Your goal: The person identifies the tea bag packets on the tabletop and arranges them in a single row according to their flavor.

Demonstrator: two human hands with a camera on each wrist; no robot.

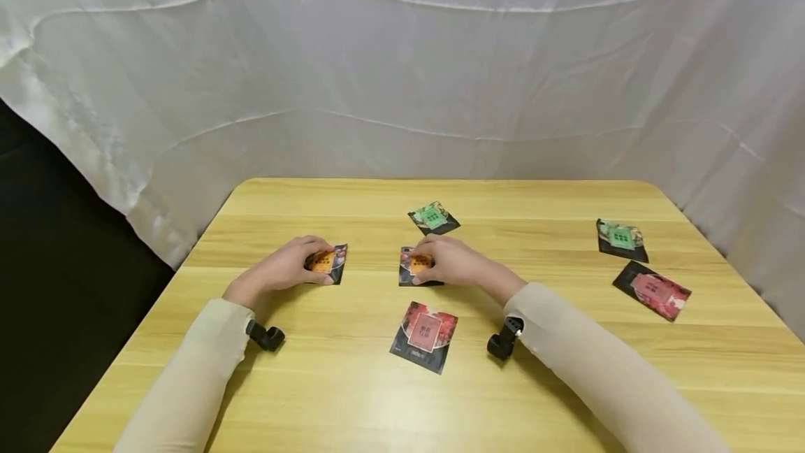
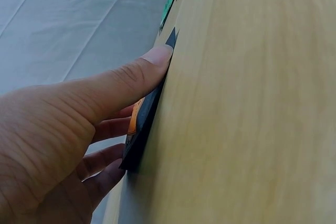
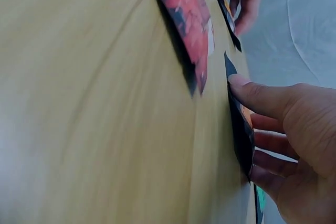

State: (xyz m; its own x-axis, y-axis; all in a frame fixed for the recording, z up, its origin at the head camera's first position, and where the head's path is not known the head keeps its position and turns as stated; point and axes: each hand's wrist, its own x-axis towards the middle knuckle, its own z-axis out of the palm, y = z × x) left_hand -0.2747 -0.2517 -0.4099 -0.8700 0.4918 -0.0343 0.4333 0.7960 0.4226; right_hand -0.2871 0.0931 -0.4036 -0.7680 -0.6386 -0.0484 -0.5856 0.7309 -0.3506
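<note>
In the head view, my left hand point(image 1: 291, 264) grips a small black sachet with an orange label point(image 1: 323, 261) at the table's left-centre. Its thumb lies on the near edge, and its fingers reach over to the far side. A matching orange-label sachet point(image 1: 405, 272) lies under my right hand point(image 1: 451, 262), held between thumb and fingers. Both wrist views show these sachets low against the wood, the left one point(image 2: 149, 121) and the right one point(image 3: 240, 129), their labels partly hidden by fingers. Nearer the front lies a red-label sachet point(image 1: 424, 336), touched by neither hand.
Just behind the right hand is a green-label sachet point(image 1: 434, 218). Another green-label sachet point(image 1: 621, 239) and a red-label one point(image 1: 652, 289) lie at the right of the wooden table point(image 1: 327, 383). A pale curtain point(image 1: 428, 75) hangs behind the table.
</note>
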